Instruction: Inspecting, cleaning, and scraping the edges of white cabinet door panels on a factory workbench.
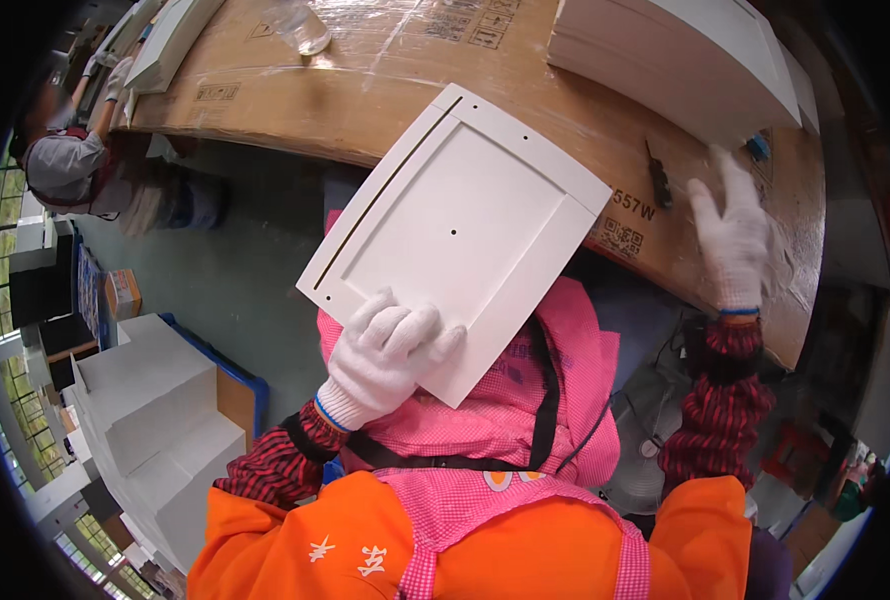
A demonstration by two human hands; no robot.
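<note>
The left hand point(390, 345) lies gloved over the near edge of a white panel point(455, 200), fingers bent onto its face; its underside is hidden, so whether this is a pinch or just a steadying press I cannot tell. The panel stretches up and rightward from that hold, tilted, between the pink apron point(580, 365) and the cardboard-covered bench point(415, 60). Well right of the grip, the right hand point(735, 220) is spread and holds nothing, near a black-handled tool point(659, 180); a white stack point(675, 60) stands beyond. The panel should handle as stiff and fairly light, smooth enough to slide under knit gloves, its painted corners easily chipped. I would take the broad borders on opposite sides, keeping pressure off the thinner-looking recessed middle and the slotted strip left of the fingers.
</note>
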